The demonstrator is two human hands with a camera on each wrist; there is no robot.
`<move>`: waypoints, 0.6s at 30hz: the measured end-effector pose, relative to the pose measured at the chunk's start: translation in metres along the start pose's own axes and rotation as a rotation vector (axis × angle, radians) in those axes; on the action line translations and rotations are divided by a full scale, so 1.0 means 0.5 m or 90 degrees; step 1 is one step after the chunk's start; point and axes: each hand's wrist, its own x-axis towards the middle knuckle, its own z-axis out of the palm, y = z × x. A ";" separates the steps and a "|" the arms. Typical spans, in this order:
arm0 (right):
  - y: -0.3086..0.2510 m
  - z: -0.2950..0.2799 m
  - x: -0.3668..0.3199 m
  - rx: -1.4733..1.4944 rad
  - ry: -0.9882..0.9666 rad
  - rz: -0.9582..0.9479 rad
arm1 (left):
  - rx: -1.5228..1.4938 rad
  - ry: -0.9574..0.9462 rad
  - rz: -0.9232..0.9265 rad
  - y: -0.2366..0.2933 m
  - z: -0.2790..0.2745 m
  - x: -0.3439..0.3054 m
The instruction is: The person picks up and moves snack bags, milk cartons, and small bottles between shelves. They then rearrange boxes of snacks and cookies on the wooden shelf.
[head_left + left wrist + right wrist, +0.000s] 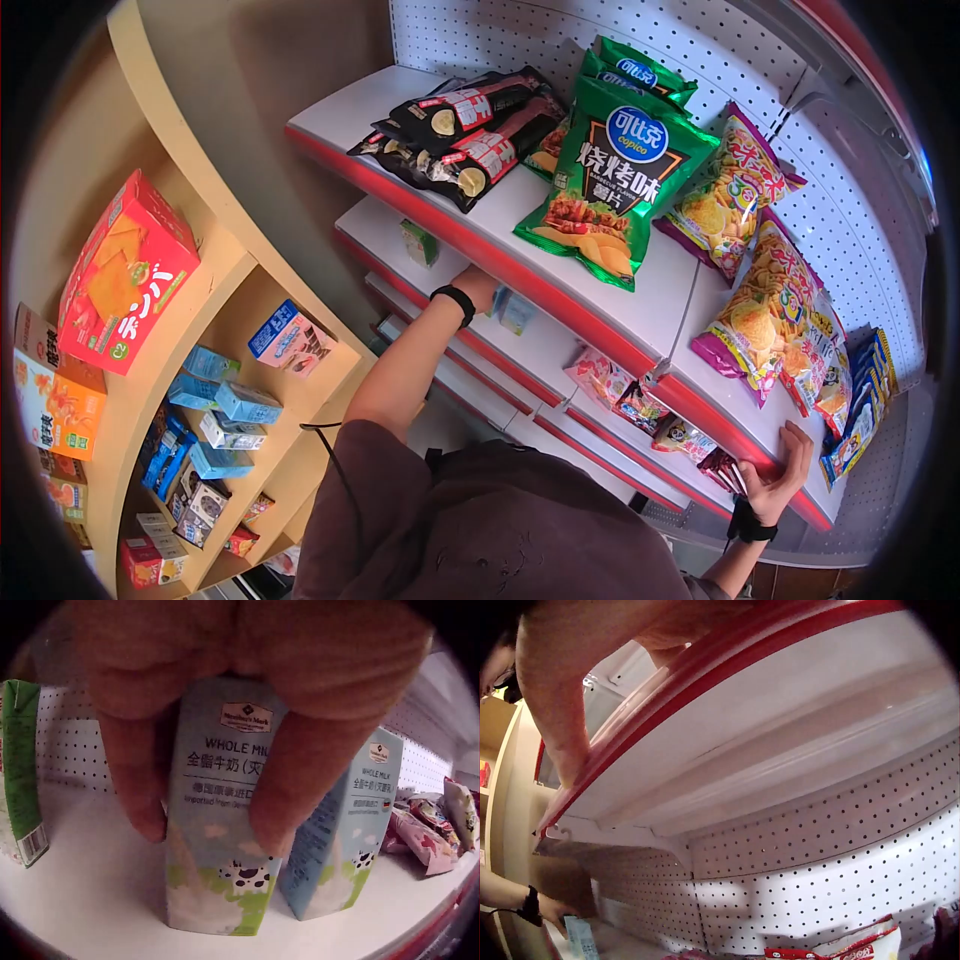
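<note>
On the middle shelf, my left hand (480, 288) reaches in below the top shelf. Its thumb and fingers pinch a light blue whole milk carton (214, 847) from both sides, as the left wrist view shows. The carton stands upright, its base right at the white shelf. Close beside it, a second milk carton (349, 847) of the same kind stands at an angle. My right hand (775, 485) grips the red front edge (667, 690) of the top shelf at the right, thumb on one side and fingers over the other.
A green carton (22, 772) stands left of the milk. Pink snack bags (600, 375) lie farther right on that shelf. Above are green chip bags (615, 180), black packets (465, 135) and purple-edged snack bags (760, 300). A wooden shelf unit (225, 275) with boxes stands at left.
</note>
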 end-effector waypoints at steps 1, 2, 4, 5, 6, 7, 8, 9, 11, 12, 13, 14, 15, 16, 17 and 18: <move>-0.002 -0.001 0.000 0.000 0.000 0.000 | 0.004 -0.007 -0.002 0.000 0.004 -0.001; -0.004 -0.001 0.001 0.000 0.002 -0.001 | 0.009 -0.012 -0.003 -0.001 0.006 -0.002; -0.004 -0.003 -0.001 0.001 0.000 0.001 | 0.029 -0.047 -0.028 0.016 -0.037 -0.011; -0.003 -0.003 -0.001 0.001 -0.001 0.001 | 0.043 -0.077 -0.051 0.030 -0.073 -0.020; -0.005 -0.003 -0.001 0.000 -0.001 0.007 | 0.057 -0.106 -0.074 0.036 -0.098 -0.027; -0.004 -0.002 0.000 0.005 0.002 0.007 | -0.005 -0.060 -0.127 0.023 -0.108 -0.028; -0.004 -0.001 0.000 0.010 0.003 0.008 | -0.067 -0.014 -0.178 0.000 -0.125 -0.029; -0.004 0.000 -0.002 0.014 0.004 0.012 | -0.129 0.030 -0.228 -0.024 -0.141 -0.032; -0.003 0.000 -0.003 0.010 0.004 0.006 | -0.125 0.181 -0.314 -0.091 -0.138 -0.036; -0.002 0.001 -0.002 0.008 0.007 0.002 | -0.112 0.266 -0.353 -0.100 -0.145 -0.043; -0.002 0.002 -0.001 0.011 0.009 0.004 | -0.068 0.368 -0.385 -0.101 -0.146 -0.049; -0.002 0.003 -0.001 0.013 0.012 0.007 | -0.024 0.471 -0.414 -0.102 -0.148 -0.051; -0.003 0.002 -0.002 0.013 0.014 0.011 | -0.008 0.484 -0.427 -0.115 -0.137 -0.046; -0.004 0.001 -0.002 0.012 0.014 0.010 | 0.007 0.497 -0.440 -0.136 -0.113 -0.038; -0.005 0.000 -0.001 0.010 0.013 0.009 | 0.022 0.510 -0.454 -0.158 -0.091 -0.030; -0.006 -0.001 0.000 0.008 0.012 0.007 | 0.020 0.459 -0.453 -0.171 -0.084 -0.027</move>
